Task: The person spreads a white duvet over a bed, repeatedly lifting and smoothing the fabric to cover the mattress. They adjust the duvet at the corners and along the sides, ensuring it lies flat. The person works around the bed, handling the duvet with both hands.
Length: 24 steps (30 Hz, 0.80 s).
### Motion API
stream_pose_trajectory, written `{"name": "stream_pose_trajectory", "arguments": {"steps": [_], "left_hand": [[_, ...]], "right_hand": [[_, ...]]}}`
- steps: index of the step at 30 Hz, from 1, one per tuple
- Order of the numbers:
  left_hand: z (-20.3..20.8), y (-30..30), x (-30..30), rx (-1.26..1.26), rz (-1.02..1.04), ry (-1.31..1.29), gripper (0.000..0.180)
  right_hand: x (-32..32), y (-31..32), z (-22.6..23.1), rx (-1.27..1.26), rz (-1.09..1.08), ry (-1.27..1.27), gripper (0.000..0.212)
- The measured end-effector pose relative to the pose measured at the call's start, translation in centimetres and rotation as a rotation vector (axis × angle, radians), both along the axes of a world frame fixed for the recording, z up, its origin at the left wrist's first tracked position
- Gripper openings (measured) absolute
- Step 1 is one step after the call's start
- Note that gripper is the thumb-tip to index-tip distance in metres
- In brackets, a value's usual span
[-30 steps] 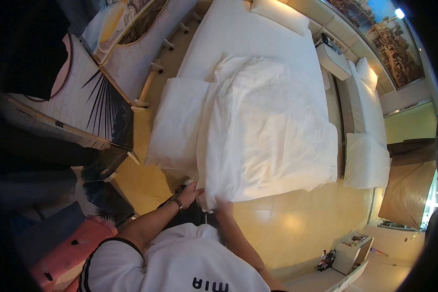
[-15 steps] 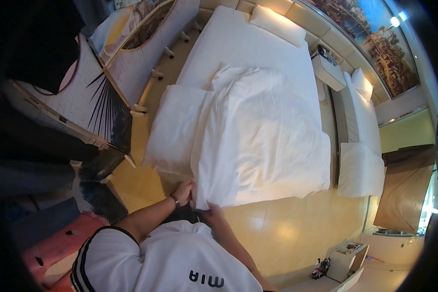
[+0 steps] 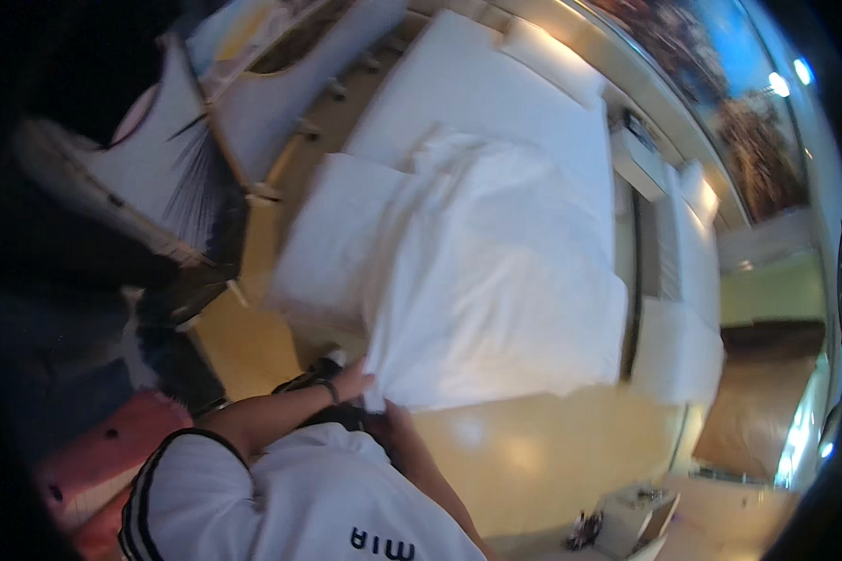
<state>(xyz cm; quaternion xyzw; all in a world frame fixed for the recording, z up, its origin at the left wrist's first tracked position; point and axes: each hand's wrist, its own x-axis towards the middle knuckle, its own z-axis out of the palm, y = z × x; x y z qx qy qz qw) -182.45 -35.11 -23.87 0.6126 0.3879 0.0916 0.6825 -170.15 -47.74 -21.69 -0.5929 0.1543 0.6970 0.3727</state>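
Note:
A white duvet lies rumpled over the foot of a bed made up with a white sheet. Its near-left corner hangs toward me. My left hand, with a dark band at the wrist, is closed on that corner's edge. Just below and to the right, my right hand is closed at the same corner; its fingers are partly hidden and blurred. A flat white piece of bedding lies beside the duvet, hanging over the bed's left side.
A white pillow rests at the bed's head. Wheeled partition panels stand on the left. At the right are a bedside cabinet and a second white bed. Pink cloth lies at lower left, and yellowish floor spreads before the bed.
The view has shifted and turned slightly, with motion blur. Both hands keep hold of the duvet corner and sit a little closer to my body. A shoe now shows beyond my left wrist.

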Motion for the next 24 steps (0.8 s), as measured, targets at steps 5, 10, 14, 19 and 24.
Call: {"name": "stream_pose_trajectory", "arguments": {"steps": [5, 10, 14, 19, 24], "left_hand": [[6.0, 0.2, -1.1, 0.116, -0.148, 0.127, 0.044], [5.6, 1.2, -0.4, 0.026, -0.319, -0.04, 0.056], [5.8, 2.9, 0.3, 0.095, -0.424, -0.08, 0.057], [5.0, 6.1, 0.4, -0.141, -0.627, -0.022, 0.063], [6.7, 9.6, 2.2, 0.127, -0.628, 0.039, 0.05]], "right_hand": [[0.4, 4.4, 11.0, 0.005, 0.672, -1.69, 0.046], [0.3, 13.9, 12.1, 0.07, 0.851, -1.432, 0.079], [2.1, 16.1, 6.8, 0.065, 1.032, -1.264, 0.054], [2.7, 16.2, 5.2, 0.187, 0.921, -1.295, 0.032], [5.2, 15.1, -1.2, 0.225, 0.924, -1.212, 0.046]]}}
